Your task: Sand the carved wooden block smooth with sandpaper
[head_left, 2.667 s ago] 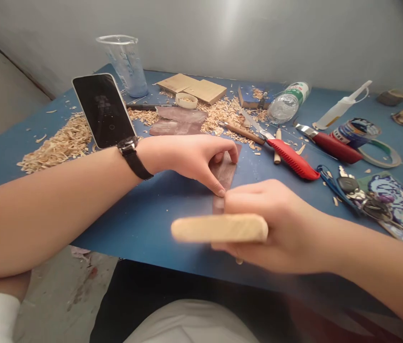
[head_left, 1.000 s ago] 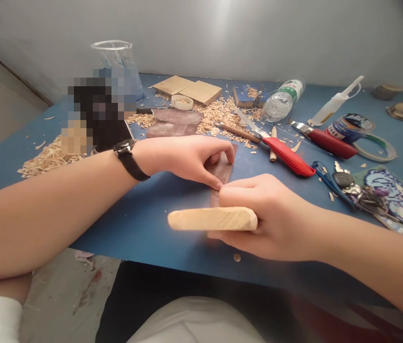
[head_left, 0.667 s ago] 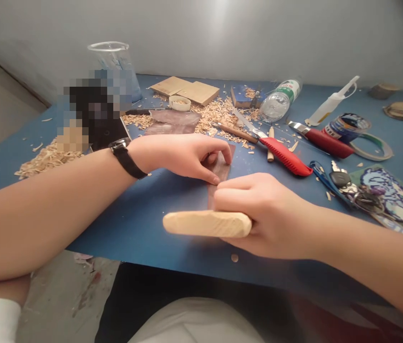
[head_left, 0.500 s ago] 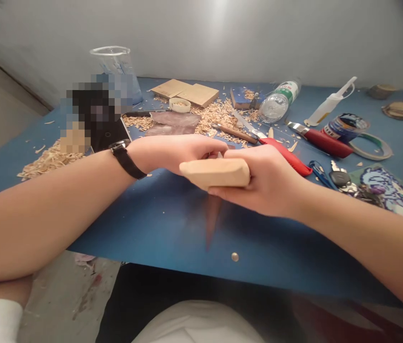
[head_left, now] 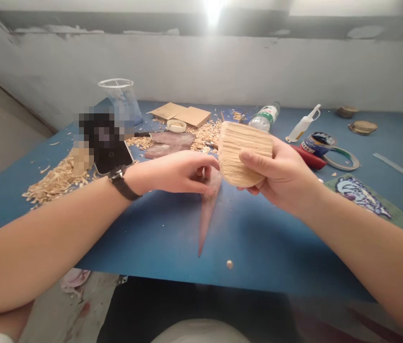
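A flat pale wooden piece with rounded corners and grooved grain (head_left: 240,159) is held up in my right hand (head_left: 280,174), thumb across its face. Just left of it, my left hand (head_left: 183,174) has its fingers curled down onto a thin, pointed reddish-brown sheet (head_left: 208,219). That sheet lies on the blue table (head_left: 144,238), its tip toward the front edge. A black watch is on my left wrist.
Wood shavings (head_left: 56,178) lie at the left by a phone (head_left: 113,155). Behind are a plastic cup (head_left: 120,100), wooden boards (head_left: 192,116) and brown sheets (head_left: 170,143). A bottle (head_left: 265,116), glue bottle (head_left: 303,125), tape roll (head_left: 342,158) and patterned card (head_left: 364,200) stand or lie right.
The wooden piece has turned from edge-on to show its broad grooved face and moved right with my right hand. My hands have parted, uncovering more of the pointed sheet. The view has tilted up.
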Demonstrator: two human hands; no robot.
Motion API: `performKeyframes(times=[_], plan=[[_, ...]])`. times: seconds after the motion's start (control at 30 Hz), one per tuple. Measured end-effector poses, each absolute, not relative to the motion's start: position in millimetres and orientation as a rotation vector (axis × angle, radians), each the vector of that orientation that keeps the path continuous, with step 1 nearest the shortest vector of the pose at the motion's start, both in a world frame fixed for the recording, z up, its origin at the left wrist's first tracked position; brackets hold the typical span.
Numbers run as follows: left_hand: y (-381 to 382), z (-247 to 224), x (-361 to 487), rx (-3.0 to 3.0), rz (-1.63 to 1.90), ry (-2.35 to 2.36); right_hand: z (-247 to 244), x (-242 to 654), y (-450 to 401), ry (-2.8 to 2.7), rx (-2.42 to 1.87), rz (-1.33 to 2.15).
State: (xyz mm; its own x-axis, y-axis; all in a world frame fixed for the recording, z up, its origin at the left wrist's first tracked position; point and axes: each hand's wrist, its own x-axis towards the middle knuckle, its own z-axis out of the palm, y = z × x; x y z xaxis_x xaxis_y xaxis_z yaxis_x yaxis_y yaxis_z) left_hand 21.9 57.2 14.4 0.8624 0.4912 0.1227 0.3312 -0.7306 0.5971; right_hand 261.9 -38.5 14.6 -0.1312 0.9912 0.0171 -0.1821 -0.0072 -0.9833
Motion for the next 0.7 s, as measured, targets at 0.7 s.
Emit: performKeyframes(times=[0.7], plan=[[2.7, 29.6, 29.9, 2.294, 1.122, 0.924, -9.8, 264.0, -42.5, -1.274, -0.920, 2.000]])
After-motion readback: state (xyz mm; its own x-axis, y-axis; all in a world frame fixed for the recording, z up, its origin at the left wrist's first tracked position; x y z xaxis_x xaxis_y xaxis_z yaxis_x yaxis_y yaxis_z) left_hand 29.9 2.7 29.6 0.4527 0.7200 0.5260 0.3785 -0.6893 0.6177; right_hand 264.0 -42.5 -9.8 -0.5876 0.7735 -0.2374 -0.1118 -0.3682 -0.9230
